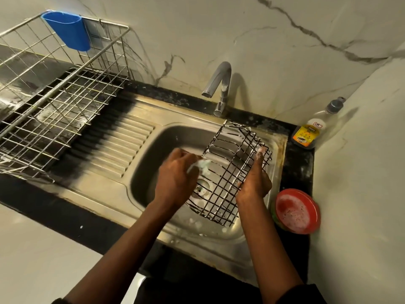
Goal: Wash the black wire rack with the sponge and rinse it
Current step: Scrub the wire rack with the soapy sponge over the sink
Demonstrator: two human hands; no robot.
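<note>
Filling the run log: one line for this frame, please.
phase: scrubbing | left hand: sponge on black wire rack | right hand: holds rack in sink | tap: no water visible

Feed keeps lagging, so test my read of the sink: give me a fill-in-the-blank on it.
1. The left hand rubs the rack with the ___.
2. The right hand holds the rack above the sink, whose tap is ___.
3. The bowl of suds right of the sink is ___.
4. The cup hanging on the drainer is ___.
Missing: sponge; off; red; blue.
</note>
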